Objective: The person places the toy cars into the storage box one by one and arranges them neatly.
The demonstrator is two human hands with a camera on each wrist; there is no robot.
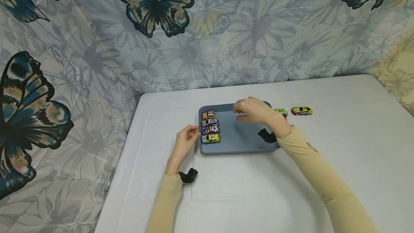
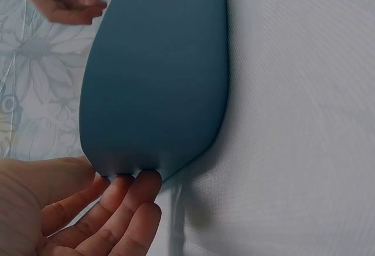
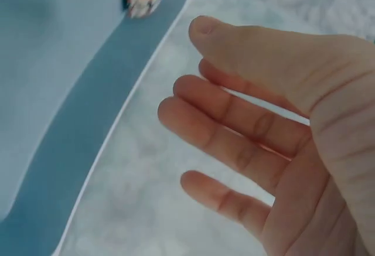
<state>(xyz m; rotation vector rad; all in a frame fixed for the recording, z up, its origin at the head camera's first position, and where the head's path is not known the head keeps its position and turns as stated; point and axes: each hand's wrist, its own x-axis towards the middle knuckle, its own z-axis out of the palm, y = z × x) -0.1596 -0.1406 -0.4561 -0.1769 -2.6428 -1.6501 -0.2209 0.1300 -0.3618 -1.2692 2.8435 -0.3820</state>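
- A blue-grey tray [image 1: 239,143] sits at the middle of a white table [image 1: 339,161]. Four toy cars are lined in a column along its 9 o'clock wall: orange car [image 1: 208,115] at the far end, then white car [image 1: 210,122], purple car [image 1: 210,129] and yellow car [image 1: 211,138] nearest the person. They lie side by side, close or touching, which reads as a tidy row packed against one wall so the rest of the tray floor stays free.
- Outside the tray, at its 2 o'clock, a green car [image 1: 281,111] lies just beside the far corner, partly hidden by the right hand, and a red-yellow car [image 1: 302,110] lies a little farther toward 3 o'clock. Both rest on the table, apart from each other.
- The left hand [image 1: 184,143] is at the tray's 9 o'clock edge. In the left wrist view its fingertips [image 2: 146,181] touch the outer wall, fingers fairly straight and together, gripping nothing; it looks like a steadying touch.
- The right hand [image 1: 253,110] hovers over the far part of the tray, at its 12 to 1 o'clock, forearm reaching in from 5 o'clock. In the right wrist view the palm is empty, fingers [image 3: 228,115] loosely spread and slightly bent, touching nothing.
- Both sleeves are beige, with a black wrist mount on each.
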